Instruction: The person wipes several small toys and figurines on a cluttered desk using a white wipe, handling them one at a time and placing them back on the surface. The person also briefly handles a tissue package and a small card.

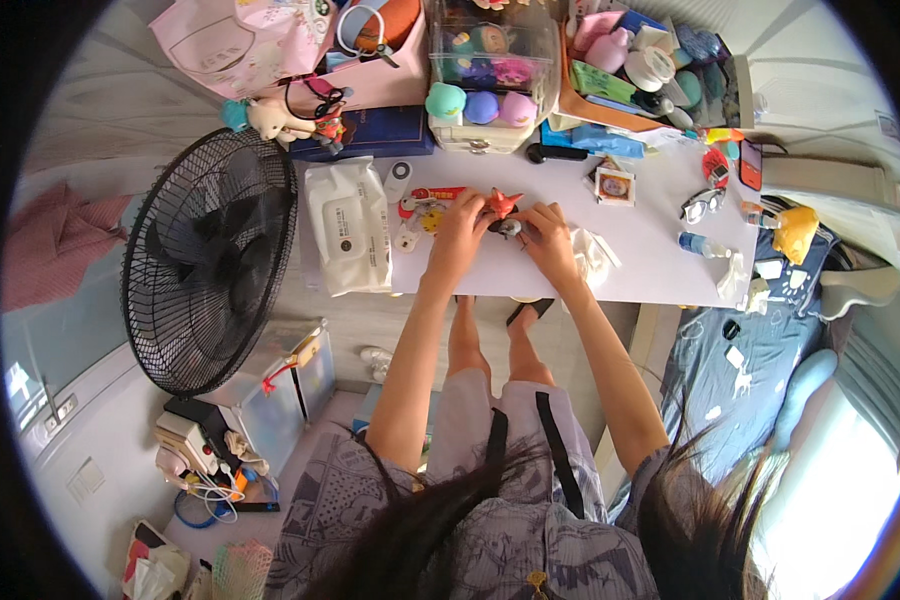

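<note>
Over the middle of the white desk, my left hand (461, 229) has its fingertips at a small red pointed figure (503, 204). My right hand (546, 238) is closed around the edge of a small dark and grey piece (507, 226), which lies just below the red figure and touches or nearly touches it. Whether the two pieces are joined I cannot tell. Left of my left hand lie a yellow charm (430, 220), a white bear-shaped charm (406, 238) and a red strip with writing. A crumpled white tissue (589, 256) is beside my right hand.
A wet-wipe pack (349, 225) and a black fan (208, 262) stand to the left. Boxes of toys and bottles line the desk's back, with a clear-fronted case (493, 75) in the middle. On the right are a small bottle (703, 244), glasses (702, 205) and a phone (751, 165).
</note>
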Available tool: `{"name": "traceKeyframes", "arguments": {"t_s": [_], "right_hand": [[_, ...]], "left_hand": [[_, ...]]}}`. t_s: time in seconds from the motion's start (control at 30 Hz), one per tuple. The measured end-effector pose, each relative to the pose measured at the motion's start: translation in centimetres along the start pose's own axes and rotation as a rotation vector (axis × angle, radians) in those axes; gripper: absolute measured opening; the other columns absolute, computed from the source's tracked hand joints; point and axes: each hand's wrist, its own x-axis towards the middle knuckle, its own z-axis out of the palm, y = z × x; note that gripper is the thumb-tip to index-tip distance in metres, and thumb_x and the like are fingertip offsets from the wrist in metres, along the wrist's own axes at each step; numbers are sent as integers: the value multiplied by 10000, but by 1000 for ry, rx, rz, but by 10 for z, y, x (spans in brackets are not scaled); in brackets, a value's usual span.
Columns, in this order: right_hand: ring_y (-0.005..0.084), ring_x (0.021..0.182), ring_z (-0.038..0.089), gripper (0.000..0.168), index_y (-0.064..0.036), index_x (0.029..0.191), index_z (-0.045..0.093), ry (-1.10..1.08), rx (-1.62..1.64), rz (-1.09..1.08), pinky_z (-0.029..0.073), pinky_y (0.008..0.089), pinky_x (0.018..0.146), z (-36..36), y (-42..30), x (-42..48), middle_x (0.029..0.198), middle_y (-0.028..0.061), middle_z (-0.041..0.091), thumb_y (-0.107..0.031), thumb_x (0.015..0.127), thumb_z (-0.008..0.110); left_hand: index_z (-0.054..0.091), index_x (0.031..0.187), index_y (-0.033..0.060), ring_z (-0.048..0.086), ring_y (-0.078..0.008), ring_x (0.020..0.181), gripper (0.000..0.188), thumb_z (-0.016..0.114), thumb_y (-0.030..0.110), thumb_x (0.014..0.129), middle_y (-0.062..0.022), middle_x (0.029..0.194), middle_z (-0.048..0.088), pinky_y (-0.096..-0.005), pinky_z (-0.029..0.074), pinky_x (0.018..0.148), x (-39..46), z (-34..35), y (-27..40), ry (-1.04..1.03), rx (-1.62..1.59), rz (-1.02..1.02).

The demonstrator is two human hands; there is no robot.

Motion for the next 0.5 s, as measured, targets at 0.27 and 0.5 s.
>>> {"name": "traceKeyframes", "arguments": {"t_s": [0.27, 0.5], "right_hand": [[330, 951, 556, 340, -102, 1079, 764, -3, -29, -15, 514, 432, 837, -4, -3, 1, 940, 71, 652, 71, 788, 737], [264, 830, 634, 341, -110, 1225, 761, -66, 133, 88, 542, 393, 786, -32, -21, 7, 945, 96, 647, 8, 908, 728]], "left_hand": [[655, 1113, -13, 665, -390, 999, 222, 727, -25, 903, -160, 1082, 651, -452, 522, 840, -9, -1, -4, 2, 6, 11], [655, 1128, -4, 685, -365, 1008, 242, 723, -41, 900, -150, 1101, 663, -421, 543, 862, -14, 1, -5, 29, 26, -17]]}}
